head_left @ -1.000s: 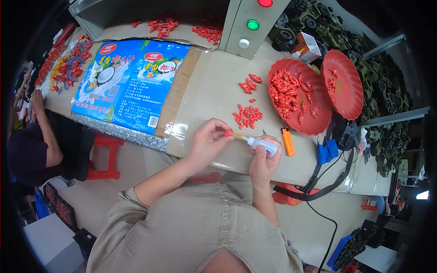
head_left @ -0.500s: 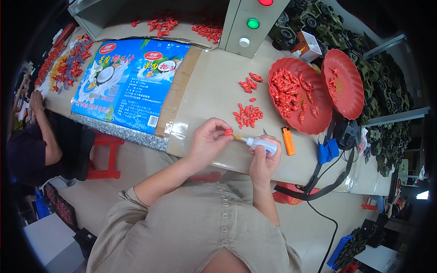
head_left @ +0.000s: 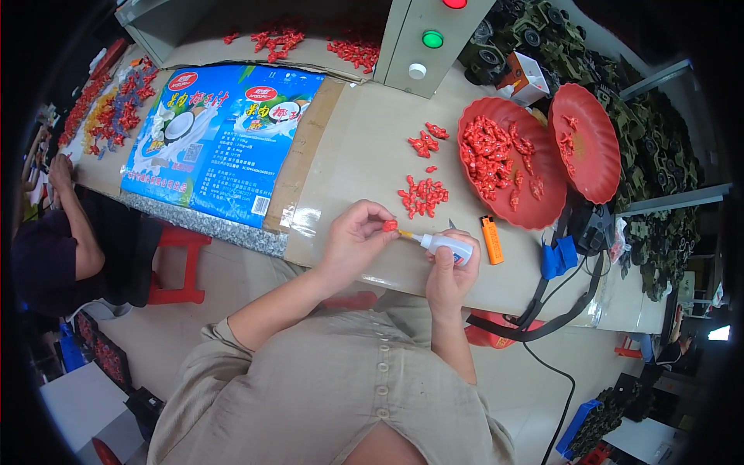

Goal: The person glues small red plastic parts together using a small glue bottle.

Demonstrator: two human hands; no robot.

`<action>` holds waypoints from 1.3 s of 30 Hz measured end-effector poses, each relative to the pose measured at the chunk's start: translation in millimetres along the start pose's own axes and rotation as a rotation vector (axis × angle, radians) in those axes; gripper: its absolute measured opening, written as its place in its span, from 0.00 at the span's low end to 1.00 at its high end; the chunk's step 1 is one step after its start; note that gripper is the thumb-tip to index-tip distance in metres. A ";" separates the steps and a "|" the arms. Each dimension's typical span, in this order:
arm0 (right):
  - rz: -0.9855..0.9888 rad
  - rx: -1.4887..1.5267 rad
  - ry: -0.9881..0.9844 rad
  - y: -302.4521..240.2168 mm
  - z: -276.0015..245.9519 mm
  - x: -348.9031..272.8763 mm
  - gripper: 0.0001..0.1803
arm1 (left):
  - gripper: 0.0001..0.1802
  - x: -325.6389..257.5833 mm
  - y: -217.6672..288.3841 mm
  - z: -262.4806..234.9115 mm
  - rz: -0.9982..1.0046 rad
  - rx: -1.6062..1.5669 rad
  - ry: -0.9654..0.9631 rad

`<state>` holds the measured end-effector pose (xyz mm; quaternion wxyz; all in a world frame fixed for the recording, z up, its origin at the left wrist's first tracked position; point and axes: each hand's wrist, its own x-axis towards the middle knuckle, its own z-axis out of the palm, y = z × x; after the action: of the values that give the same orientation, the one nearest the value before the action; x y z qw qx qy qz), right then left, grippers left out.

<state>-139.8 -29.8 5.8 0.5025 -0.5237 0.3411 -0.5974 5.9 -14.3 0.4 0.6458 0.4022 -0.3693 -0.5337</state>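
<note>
Between the thumb and fingers of my left hand (head_left: 353, 236) is a small red plastic piece (head_left: 390, 225). My right hand (head_left: 453, 271) is wrapped round a white glue bottle (head_left: 449, 247), tilted so that its thin yellowish nozzle (head_left: 406, 233) points left and meets the red piece, or nearly so; the exact contact is too small to tell. Beyond my hands lies a loose cluster of small red pieces (head_left: 423, 197), with a few larger red figures (head_left: 424, 144) behind it. An orange lighter (head_left: 491, 239) rests just right of my right hand.
Two red scalloped plates (head_left: 474, 209) (head_left: 598, 177) hold red figures at the right. A blue printed cardboard sheet (head_left: 225, 147) covers the left of the table. Behind stands a grey post with buttons (head_left: 422, 46). Black straps (head_left: 535, 329) hang over the front edge. A co-worker (head_left: 58, 232) sits far left.
My hands, the red piece and the glue bottle hold almost the same place. A dark red rounded shape has come into view at the lower left edge.
</note>
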 end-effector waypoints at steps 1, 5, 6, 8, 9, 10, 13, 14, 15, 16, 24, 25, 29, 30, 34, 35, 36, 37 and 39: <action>0.000 0.000 0.000 -0.6 0.5 0.1 0.13 | 0.11 0.0 -0.1 0.0 0.003 -0.002 -0.002; 0.012 0.014 0.016 -1.2 1.0 1.0 0.12 | 0.11 0.1 0.1 0.1 0.009 0.007 0.001; 0.012 0.009 0.017 -1.0 0.7 1.1 0.12 | 0.11 0.2 0.6 0.3 0.011 0.001 -0.005; 0.008 0.010 0.016 -0.1 0.2 1.5 0.11 | 0.11 0.2 0.5 0.3 0.012 -0.005 -0.011; 0.003 0.011 0.014 0.2 0.2 1.6 0.11 | 0.11 0.2 -0.1 0.0 0.019 -0.003 -0.012; 0.003 0.012 0.014 0.4 0.2 1.7 0.11 | 0.11 0.2 -0.5 -0.3 0.026 0.000 -0.013; -0.001 0.000 0.015 0.5 0.6 1.8 0.12 | 0.11 0.4 0.3 0.1 0.021 0.006 -0.010; -0.003 0.004 0.020 0.3 0.9 2.0 0.12 | 0.11 0.5 0.3 0.1 0.021 0.006 -0.011; -0.004 0.007 0.025 0.2 1.1 2.1 0.12 | 0.11 0.6 0.2 0.1 0.025 0.006 -0.013; -0.004 0.006 0.026 0.4 0.9 2.2 0.12 | 0.11 0.7 0.3 0.1 0.029 0.006 -0.016; 0.133 0.355 0.052 2.0 -1.1 6.4 0.13 | 0.13 2.5 5.0 -7.0 -0.057 -0.040 -0.072; 0.132 0.356 0.052 2.1 -1.3 7.0 0.13 | 0.14 2.9 5.5 -9.0 -0.081 -0.063 -0.100; 0.122 0.397 0.062 0.1 -1.3 8.8 0.13 | 0.11 3.5 15.1 -13.0 -0.183 0.007 -0.191; 0.115 0.393 0.059 -1.6 -0.9 9.2 0.13 | 0.11 3.4 16.6 -13.8 -0.179 0.078 -0.222; 0.057 0.336 0.017 -6.3 -0.6 9.6 0.13 | 0.14 2.5 20.5 -12.6 -0.137 0.206 -0.277; 0.049 0.301 0.004 -5.3 -3.0 9.0 0.12 | 0.14 2.4 21.0 -12.1 -0.138 0.205 -0.278; 0.041 0.266 -0.009 -4.8 -4.9 8.6 0.12 | 0.14 2.4 21.4 -11.9 -0.115 0.233 -0.294; 0.042 0.264 -0.007 -5.1 -6.1 8.3 0.12 | 0.14 2.4 21.3 -12.0 -0.092 0.262 -0.310; 0.023 0.201 -0.025 -5.8 -7.3 7.8 0.12 | 0.13 3.4 19.8 -13.4 -0.037 0.330 -0.347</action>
<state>-147.9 -36.6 11.8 0.5635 -0.4740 0.2791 -0.6164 26.4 -13.9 13.2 0.4883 0.4112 -0.5497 -0.5388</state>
